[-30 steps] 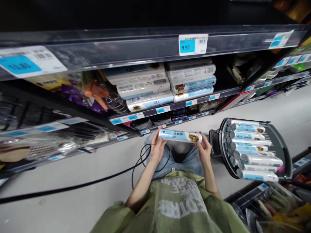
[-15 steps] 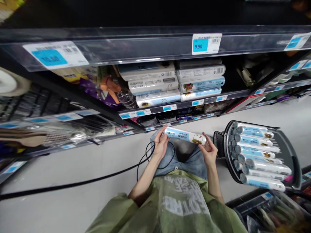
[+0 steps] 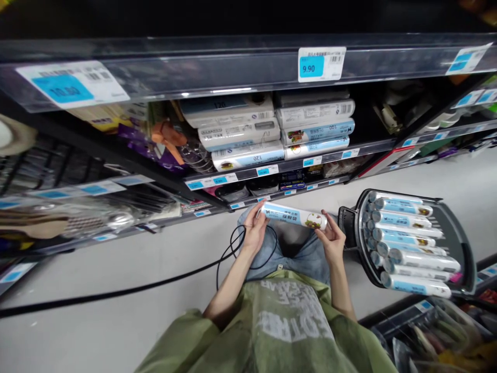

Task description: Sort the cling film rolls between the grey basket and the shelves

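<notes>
Between my hands, above my lap, is a white and light-blue wrapped roll [image 3: 293, 215], perhaps of plastic food bags, with a food picture near its right end. My left hand [image 3: 255, 229] is closed on the roll's left end. The fingers of my right hand [image 3: 332, 235] grip its right end. To my right stands a dark basket [image 3: 464, 248] with several similar rolls [image 3: 404, 220] lying side by side in it. In front of me, more rolls [image 3: 248, 132] are stacked in two piles on a shelf.
A dark shelf edge [image 3: 217, 72] with price tags crosses the view above the stacked rolls. Kitchen utensils [image 3: 77, 225] hang at the left. A black cable [image 3: 155, 285] runs from the left over the floor to my lap. Packaged goods [image 3: 438, 331] lie at the lower right.
The view has shifted slightly, so the shelves and basket sit a little further left and up. Both hands still hold the roll in nearly the same pose.
</notes>
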A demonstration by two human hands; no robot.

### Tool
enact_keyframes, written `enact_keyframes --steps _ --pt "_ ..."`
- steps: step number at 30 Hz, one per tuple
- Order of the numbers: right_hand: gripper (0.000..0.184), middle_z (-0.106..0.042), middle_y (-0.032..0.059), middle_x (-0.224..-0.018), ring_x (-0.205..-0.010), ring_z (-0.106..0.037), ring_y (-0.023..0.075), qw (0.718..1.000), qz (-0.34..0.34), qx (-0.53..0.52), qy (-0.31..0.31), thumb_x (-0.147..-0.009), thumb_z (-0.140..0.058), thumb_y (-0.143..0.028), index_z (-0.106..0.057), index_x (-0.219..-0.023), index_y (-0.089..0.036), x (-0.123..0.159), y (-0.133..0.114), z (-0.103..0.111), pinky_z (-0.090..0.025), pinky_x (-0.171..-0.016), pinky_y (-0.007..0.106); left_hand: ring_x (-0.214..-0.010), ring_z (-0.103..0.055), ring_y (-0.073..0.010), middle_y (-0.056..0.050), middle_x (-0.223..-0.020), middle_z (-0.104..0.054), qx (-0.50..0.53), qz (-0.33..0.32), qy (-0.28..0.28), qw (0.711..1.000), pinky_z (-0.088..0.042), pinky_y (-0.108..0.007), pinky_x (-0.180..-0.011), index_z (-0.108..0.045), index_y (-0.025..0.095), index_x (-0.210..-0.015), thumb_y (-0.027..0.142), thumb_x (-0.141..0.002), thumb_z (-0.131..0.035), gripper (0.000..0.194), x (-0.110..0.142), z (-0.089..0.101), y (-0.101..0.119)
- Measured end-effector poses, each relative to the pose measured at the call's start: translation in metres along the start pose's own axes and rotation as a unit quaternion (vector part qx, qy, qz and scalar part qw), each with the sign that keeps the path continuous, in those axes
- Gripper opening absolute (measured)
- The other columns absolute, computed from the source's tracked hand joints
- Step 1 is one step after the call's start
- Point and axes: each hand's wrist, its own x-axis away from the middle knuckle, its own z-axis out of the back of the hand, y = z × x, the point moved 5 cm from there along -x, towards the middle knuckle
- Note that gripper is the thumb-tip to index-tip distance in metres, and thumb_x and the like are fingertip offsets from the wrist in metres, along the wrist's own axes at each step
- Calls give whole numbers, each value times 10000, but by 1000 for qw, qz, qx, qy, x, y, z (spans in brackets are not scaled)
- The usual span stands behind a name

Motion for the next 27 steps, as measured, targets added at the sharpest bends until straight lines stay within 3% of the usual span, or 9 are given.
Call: enact_keyframes --steps 7,13,17,23,25,27 --pt "754 -634 185 -1585 -1408 -663 403 1000 9 14 -5 -732 -1009 -403 -742 -1416 -231 2 2 1 -567 -1172 617 -1438 -616 -325 -104 -1549 -680 1 8 -2 1000 -575 -373 -1057 -839 295 -1233 454 -798 -957 479 2 -1 2" --pt "731 -651 173 -1570 -1412 -664 388 1000 5 5 0 -722 -1011 -382 -755 -1392 -240 3 0 1 -568 -1175 599 -1546 -508 -387 -111 -1606 -632 21 31 -34 999 -548 -422 -1129 -847 275 -1258 268 -713 -947 553 4 -3 7" --pt "751 -653 179 -1564 -1418 -659 387 1000 -7 3 -3 -708 -1016 -407 -756 -1390 -230 4 -2 0 -573 -1172 589 -1585 -460 -386 -97 -1628 -613 13 27 -42 999 -525 -417 -1168 -830 287 -1288 171 -658 -928 648 4 -2 6" --pt "738 -653 174 -1568 -1419 -653 377 1000 -11 15 -20 -738 -994 -430 -739 -1402 -232 5 -3 2 -590 -1147 557 -1589 -456 -372 -120 -1598 -636 -9 15 -33 999 -450 -430 -1250 -810 265 -1304 269 -679 -982 649 4 2 3" --pt "703 -738 158 -1447 -1295 -724 353 999 -15 32 -20 -753 -978 -474 -745 -1370 -230 4 -2 6 -626 -1081 520 -1506 -544 -364 -116 -1543 -675 -20 5 -25 999 -515 -410 -1171 -803 270 -1303 361 -702 -992 636 4 5 2" --pt "600 -821 113 -1202 -1034 -785 303 997 -32 63 -22 -788 -928 -571 -778 -1255 -226 3 1 11 -673 -913 452 -1243 -699 -306 -98 -1393 -744 -36 7 -23 999 -605 -336 -934 -792 282 -1288 449 -724 -986 620 5 7 1"
